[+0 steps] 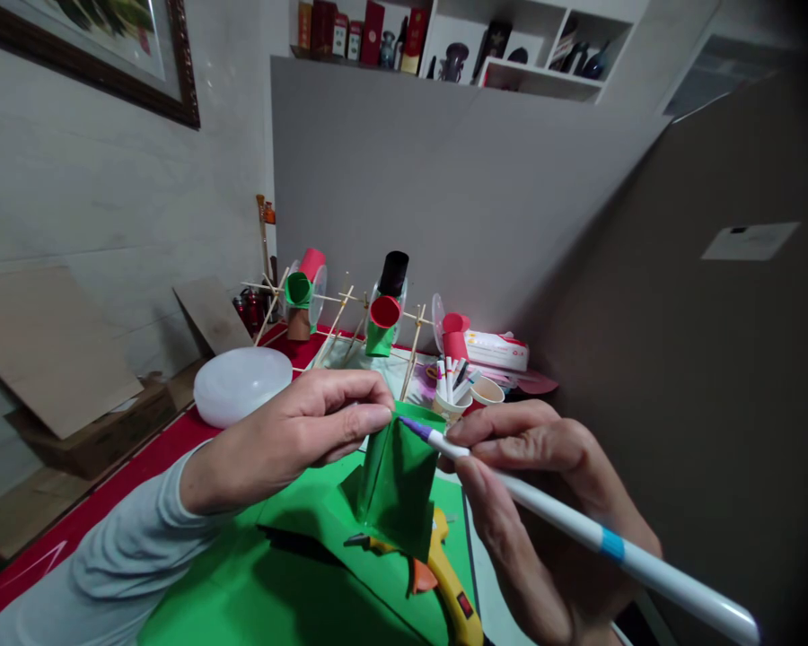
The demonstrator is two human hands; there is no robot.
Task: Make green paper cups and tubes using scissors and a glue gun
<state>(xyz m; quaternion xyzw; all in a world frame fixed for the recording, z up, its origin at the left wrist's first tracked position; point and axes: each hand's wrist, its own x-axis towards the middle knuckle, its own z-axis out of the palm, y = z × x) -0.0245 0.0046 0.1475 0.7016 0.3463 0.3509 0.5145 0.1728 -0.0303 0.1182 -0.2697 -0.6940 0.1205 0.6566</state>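
Note:
My left hand pinches the top edge of a folded green paper piece and holds it upright above a green sheet. My right hand grips a white marker with a blue band; its purple tip touches the upper face of the green piece. A yellow glue gun lies on the green sheet just below the piece.
Behind stands a stick frame carrying green, red and black paper cups. A white dome lid sits at left, a cup of markers and a tissue pack at right. Grey boards wall the back and right.

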